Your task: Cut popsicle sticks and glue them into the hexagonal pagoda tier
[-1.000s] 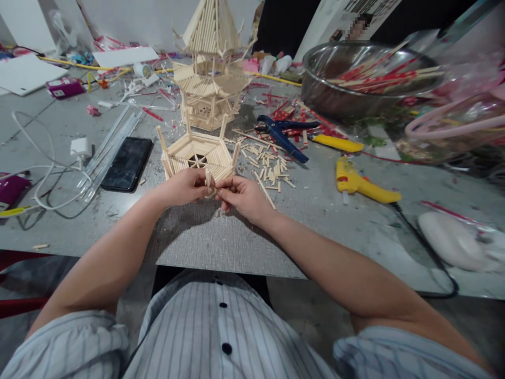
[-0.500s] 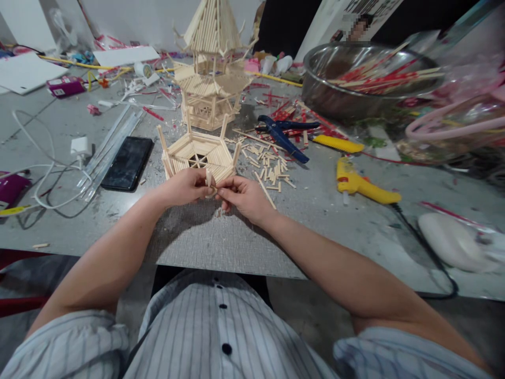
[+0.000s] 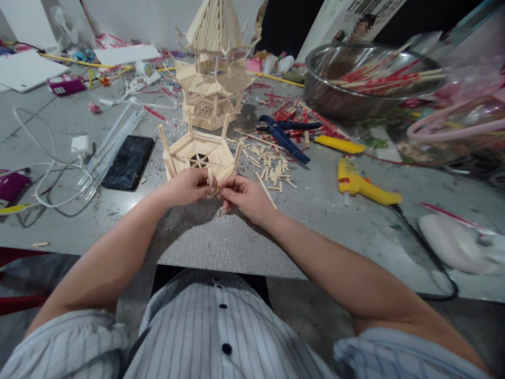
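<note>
My left hand [image 3: 188, 187] is closed, pinching a short wooden stick [image 3: 210, 178] that points upward between thumb and fingers. Close against it, my right hand [image 3: 245, 196] is closed too, its fingertips meeting the lower end of that stick; whether they grip a separate small piece I cannot make out. Both hands are at the near edge of a hexagonal wooden-stick base [image 3: 221, 152] with short posts at its corners and a spoked opening in the middle. Behind it stands a tiered stick pagoda [image 3: 215, 84] with a pointed roof.
Cut stick pieces [image 3: 272, 167], blue-handled cutters [image 3: 284, 138], a yellow utility knife [image 3: 340, 143] and a yellow glue gun [image 3: 369, 188] lie to the right. A steel bowl [image 3: 335, 100] holds more sticks. On the left are a black phone [image 3: 128, 162] and a white charger [image 3: 81, 144].
Both hands keep almost the same place and grip. The whole view has shifted very slightly; nothing is let go or newly taken.
</note>
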### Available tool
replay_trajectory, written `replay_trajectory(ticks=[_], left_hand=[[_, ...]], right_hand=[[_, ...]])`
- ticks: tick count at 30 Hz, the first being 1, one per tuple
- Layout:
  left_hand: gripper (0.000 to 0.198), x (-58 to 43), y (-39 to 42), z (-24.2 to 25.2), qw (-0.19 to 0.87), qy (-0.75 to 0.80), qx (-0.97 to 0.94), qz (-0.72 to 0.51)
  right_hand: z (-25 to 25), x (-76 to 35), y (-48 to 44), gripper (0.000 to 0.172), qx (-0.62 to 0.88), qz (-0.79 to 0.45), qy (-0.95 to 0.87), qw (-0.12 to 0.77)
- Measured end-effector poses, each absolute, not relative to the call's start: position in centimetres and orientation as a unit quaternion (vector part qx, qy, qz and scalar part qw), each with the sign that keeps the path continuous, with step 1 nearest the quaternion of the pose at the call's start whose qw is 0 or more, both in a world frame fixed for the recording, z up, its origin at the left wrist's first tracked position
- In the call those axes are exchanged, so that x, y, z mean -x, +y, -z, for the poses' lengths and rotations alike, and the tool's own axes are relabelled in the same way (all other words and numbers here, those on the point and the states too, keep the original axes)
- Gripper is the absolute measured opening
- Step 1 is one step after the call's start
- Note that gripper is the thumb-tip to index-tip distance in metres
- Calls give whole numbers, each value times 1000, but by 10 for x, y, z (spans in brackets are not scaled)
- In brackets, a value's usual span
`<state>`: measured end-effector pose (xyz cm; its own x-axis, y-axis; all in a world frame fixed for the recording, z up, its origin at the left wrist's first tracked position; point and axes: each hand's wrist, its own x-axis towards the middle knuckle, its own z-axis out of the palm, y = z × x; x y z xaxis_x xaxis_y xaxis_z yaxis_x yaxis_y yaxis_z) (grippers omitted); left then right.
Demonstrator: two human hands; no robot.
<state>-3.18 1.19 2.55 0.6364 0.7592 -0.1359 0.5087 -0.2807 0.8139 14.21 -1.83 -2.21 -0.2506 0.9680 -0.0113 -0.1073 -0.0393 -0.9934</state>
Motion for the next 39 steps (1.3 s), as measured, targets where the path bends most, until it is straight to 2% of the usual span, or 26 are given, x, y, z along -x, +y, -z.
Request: replay_trajectory(ticks=[8,19,39], left_hand=[[8,30,12,-23,415,407,-800,-147],[7,32,13,-21,483,399,-766,-147],[8,33,14,-20,463,399,-780,-134]], right_hand=[[24,-144,-18,22,424,-577,-535,448],[21,-144,-19,21,420,-581,-529,454],[21,-143,-19,18,430,-585,-529,439]])
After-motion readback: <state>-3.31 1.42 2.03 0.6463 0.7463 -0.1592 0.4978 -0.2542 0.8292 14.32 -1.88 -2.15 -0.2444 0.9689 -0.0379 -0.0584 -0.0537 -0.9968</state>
